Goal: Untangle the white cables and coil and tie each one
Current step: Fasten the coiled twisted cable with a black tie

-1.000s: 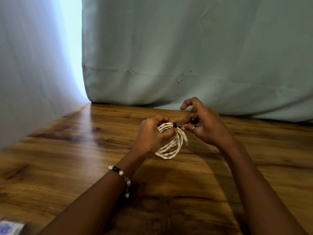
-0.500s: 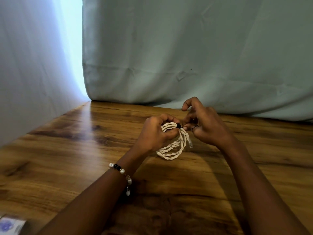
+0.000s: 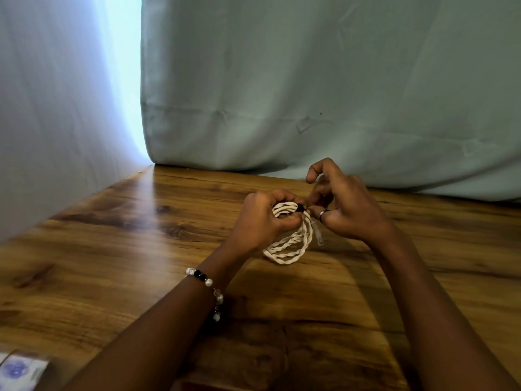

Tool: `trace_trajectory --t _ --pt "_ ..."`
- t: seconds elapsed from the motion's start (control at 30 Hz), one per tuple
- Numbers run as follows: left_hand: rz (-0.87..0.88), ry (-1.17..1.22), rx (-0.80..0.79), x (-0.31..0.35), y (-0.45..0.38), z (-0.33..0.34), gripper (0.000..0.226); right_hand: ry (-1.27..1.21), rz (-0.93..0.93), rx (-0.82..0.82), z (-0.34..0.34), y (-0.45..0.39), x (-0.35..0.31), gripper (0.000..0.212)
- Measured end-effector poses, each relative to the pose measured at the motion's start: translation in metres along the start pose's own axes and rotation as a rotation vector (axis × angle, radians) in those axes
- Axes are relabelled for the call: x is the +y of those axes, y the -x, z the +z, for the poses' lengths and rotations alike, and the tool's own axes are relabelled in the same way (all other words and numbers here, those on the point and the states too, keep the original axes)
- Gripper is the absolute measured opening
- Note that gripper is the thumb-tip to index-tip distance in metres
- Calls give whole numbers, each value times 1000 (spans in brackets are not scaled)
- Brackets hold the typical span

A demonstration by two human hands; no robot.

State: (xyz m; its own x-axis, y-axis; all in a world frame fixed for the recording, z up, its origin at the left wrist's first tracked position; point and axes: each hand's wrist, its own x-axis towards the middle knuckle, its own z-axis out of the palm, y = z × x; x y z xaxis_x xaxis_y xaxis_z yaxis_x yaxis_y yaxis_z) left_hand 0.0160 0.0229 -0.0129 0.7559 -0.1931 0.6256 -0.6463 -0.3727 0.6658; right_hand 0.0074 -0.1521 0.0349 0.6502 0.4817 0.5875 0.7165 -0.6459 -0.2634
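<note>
Left forearm — enters from the lower left, bare, angled up toward the centre; a bead bracelet [image 3: 207, 283] sits loosely at the wrist.
Left hand [image 3: 260, 218] — back of the hand toward the camera, fingers curled over the top of the coiled white cable [image 3: 290, 246], thumb closed against its near side.
Right forearm — enters from the lower right, bare, angled up and inward.
Right hand [image 3: 346, 210] — level with the left and just beside it, thumb and lower fingers pinching a small black tie [image 3: 300, 209] at the coil's top; index finger raised and hooked; a ring [image 3: 323, 214] on one finger.
</note>
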Motion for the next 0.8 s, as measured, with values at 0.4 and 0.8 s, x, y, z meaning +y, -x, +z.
trace_trajectory --t 0.4,0.8 --pt "-40 -7 -48 -4 -3 -1 23 46 58 -109 -4 -1 -8 57" --pt "-78 38 -51 -7 -5 -3 23 -300 206 40 1 -1 7 38"
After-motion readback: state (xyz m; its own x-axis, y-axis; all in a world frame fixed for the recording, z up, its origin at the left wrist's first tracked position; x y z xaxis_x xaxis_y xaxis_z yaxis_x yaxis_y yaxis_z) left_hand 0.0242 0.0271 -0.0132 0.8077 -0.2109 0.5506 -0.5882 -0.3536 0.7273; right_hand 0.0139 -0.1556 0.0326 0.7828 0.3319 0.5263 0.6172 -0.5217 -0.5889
